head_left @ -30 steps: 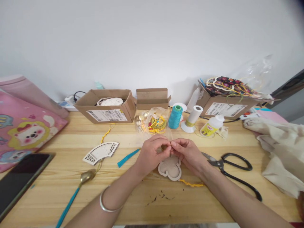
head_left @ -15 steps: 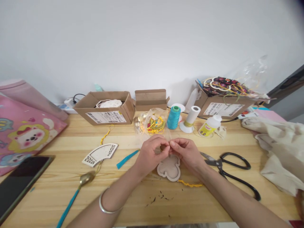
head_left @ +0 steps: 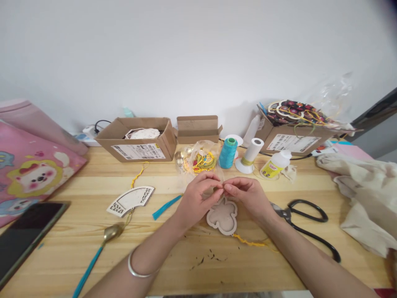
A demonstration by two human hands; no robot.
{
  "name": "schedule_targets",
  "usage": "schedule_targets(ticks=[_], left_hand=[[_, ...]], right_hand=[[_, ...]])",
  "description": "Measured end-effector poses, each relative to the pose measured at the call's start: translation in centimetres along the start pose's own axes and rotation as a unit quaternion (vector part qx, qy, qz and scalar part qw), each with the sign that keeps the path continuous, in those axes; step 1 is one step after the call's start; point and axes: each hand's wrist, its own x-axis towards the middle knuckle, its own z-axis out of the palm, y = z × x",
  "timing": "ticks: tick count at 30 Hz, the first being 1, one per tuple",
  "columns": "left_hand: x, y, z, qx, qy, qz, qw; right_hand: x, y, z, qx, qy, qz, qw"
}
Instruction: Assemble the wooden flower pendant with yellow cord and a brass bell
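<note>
My left hand [head_left: 201, 198] and my right hand [head_left: 246, 195] meet fingertip to fingertip above the table, both closed in a pinch. What they pinch is too small and too covered by the fingers to name. Just below them lies a pale flower-shaped wooden frame [head_left: 222, 219], its upper edge close under my fingers. A yellow braided cord [head_left: 249, 242] runs from its lower edge to the right, towards my right forearm. Left of my left hand rests a blue tassel [head_left: 166, 207]. Black-handled scissors [head_left: 288, 214] lie beside my right forearm, which covers part of the blades.
A fan-shaped wooden piece [head_left: 132, 200] with a gold bell-like cap [head_left: 112, 232] and tassel lies left. Behind stand a bag of cords [head_left: 203, 161], blue thread [head_left: 228, 154], a white spool [head_left: 250, 155], a glue bottle [head_left: 274, 164] and cardboard boxes [head_left: 138, 142]. Cloth [head_left: 362, 194] lies right.
Both hands stay together with small finger movements. The right hand has shifted slightly right and covers more of the scissor blades. More of the flower frame's upper part shows.
</note>
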Motion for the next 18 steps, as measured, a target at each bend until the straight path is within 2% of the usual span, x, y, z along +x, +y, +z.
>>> schedule_targets(ticks=[3, 6, 12, 15, 18], left_hand=[[-0.09, 0.07, 0.06, -0.032, -0.005, -0.033, 0.999], [-0.18, 0.07, 0.18, -0.113, -0.010, -0.089, 0.990], [0.08, 0.35, 0.27, -0.266, -0.037, -0.255, 0.929], [0.25, 0.47, 0.23, -0.306, -0.067, -0.285, 0.906], [0.28, 0.36, 0.32, -0.297, -0.074, -0.273, 0.912]], right_hand=[[0.13, -0.29, -0.27, -0.064, -0.016, -0.045, 0.997], [0.09, -0.59, -0.27, -0.111, -0.036, -0.088, 0.989], [-0.21, -0.49, 0.08, -0.234, -0.021, -0.214, 0.948], [-0.31, -0.32, 0.15, -0.229, -0.004, -0.216, 0.949], [-0.29, -0.21, 0.17, -0.174, -0.017, -0.167, 0.970]])
